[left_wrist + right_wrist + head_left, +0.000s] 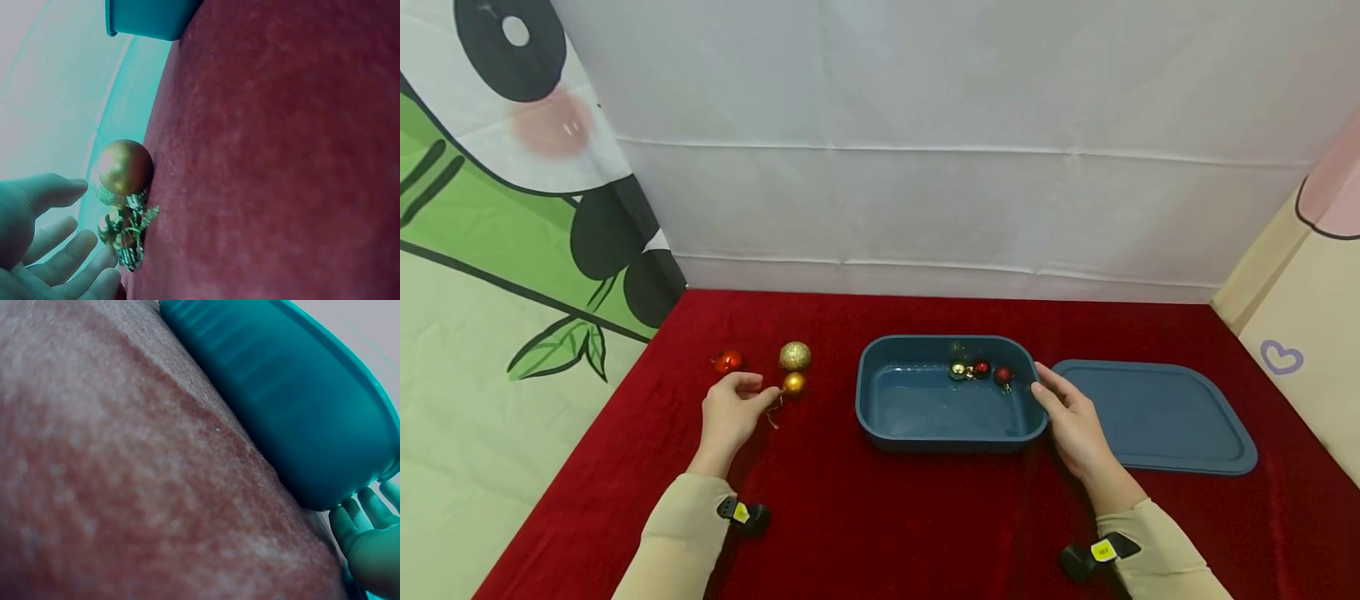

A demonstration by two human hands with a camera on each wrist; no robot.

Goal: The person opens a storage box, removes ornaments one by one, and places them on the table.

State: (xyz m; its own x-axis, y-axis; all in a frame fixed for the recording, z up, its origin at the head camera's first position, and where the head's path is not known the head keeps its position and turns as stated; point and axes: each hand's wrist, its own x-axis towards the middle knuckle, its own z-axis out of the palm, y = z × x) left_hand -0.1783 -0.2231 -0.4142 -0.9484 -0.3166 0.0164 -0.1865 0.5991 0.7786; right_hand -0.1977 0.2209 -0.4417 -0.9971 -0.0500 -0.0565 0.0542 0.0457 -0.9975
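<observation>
Sleeved forearms came in from six o'clock, one to each side of the red-covered surface (880, 517). Near nine o'clock the left hand (730, 415) had its grip loosely parted, fingers (59, 253) relaxed and clamped on nothing, fingertips just short of the small gold bauble (793, 383). That bauble lay on the cloth with its tinsel loop (128, 234) turned toward the hand, which looked like an easy thing to pinch. A glittery gold bauble (795, 356) sat just beyond it toward twelve o'clock, and a red bauble (727, 362) lay near, toward ten o'clock.

At centre stood the blue tub (880, 417), open, with three small baubles (979, 370) gathered at its far side. The right hand (1071, 417) rested straight-fingered against the tub's three o'clock wall, apparently steadying it. The tub's lid (1157, 417) lay flat just beside it at three o'clock.
</observation>
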